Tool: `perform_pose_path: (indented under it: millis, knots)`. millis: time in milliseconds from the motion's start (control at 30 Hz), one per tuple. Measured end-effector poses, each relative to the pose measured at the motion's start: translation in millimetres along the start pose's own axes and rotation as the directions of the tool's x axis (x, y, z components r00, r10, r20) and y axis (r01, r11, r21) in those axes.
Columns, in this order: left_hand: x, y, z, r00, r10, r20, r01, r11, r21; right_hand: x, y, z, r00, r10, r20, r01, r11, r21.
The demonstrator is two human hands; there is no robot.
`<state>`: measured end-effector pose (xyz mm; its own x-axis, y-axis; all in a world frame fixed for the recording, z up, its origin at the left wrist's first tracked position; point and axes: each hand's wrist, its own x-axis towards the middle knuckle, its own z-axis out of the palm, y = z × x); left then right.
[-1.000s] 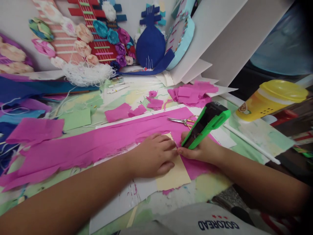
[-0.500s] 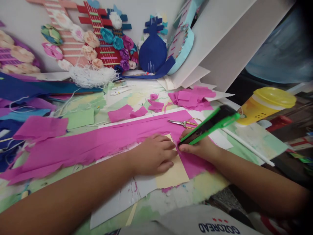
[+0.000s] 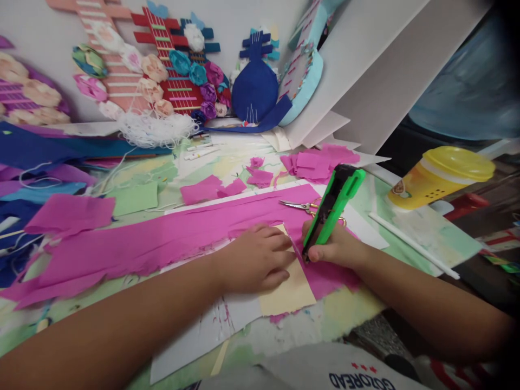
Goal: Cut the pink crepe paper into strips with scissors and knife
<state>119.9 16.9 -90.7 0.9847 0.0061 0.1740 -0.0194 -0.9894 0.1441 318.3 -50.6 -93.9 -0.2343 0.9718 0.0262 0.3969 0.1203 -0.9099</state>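
Note:
My left hand (image 3: 258,259) lies flat, fingers stretched out, pressing on a pale yellow card (image 3: 290,295). Beneath the card is a long strip of pink crepe paper (image 3: 162,235), which reaches far to the left. In my right hand (image 3: 335,246) is a green and black utility knife (image 3: 335,203), held steeply with its tip down at the card's right edge on the pink paper. The blade itself is too small to make out. Just behind my right hand, gold-handled scissors (image 3: 298,205) rest on the pink paper, partly hidden by the knife.
A white board (image 3: 190,338) lies under the paper. Pink scraps (image 3: 320,162) and a green square (image 3: 136,198) are scattered behind. A white stick (image 3: 414,246) and a yellow lidded cup (image 3: 439,179) stand right. Decorated paper instruments (image 3: 255,89) and white yarn (image 3: 158,129) line the back.
My right hand has drawn the utility knife slightly toward me along the card's edge, and the knife has tipped more upright. My left hand stays in place on the card.

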Motion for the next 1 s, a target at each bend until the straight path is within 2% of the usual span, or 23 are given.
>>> perform_pose_path:
  millis: [333, 500, 800, 900, 1000]
  knots:
    - [-0.7, -2.3, 3.8, 1.0, 0.007, -0.007, -0.008, 1.0, -0.023, -3.8, -10.4, 6.7, 0.999, 0.021, 0.046, -0.011, 0.98, -0.2]
    - [-0.4, -1.3, 2.4, 1.0, 0.0, -0.01, 0.0, 1.0, -0.015, -2.3, -8.7, 4.9, 0.999, 0.008, 0.038, -0.003, 0.991, -0.134]
    - [-0.1, -2.1, 3.4, 1.0, 0.013, -0.009, -0.013, 1.0, -0.012, -1.4, -2.2, 4.9, 0.994, 0.042, -0.102, -0.048, 0.997, -0.053]
    - [-0.7, -1.9, 3.2, 1.0, 0.01, -0.001, -0.01, 1.0, -0.011, -0.7, -1.5, 4.0, 0.988, 0.017, -0.154, -0.023, 0.999, -0.041]
    - [-1.1, -1.8, 3.0, 1.0, 0.004, -0.007, -0.004, 1.0, -0.008, -0.4, 0.5, 1.3, 0.989, 0.002, -0.147, 0.001, 1.0, 0.024]
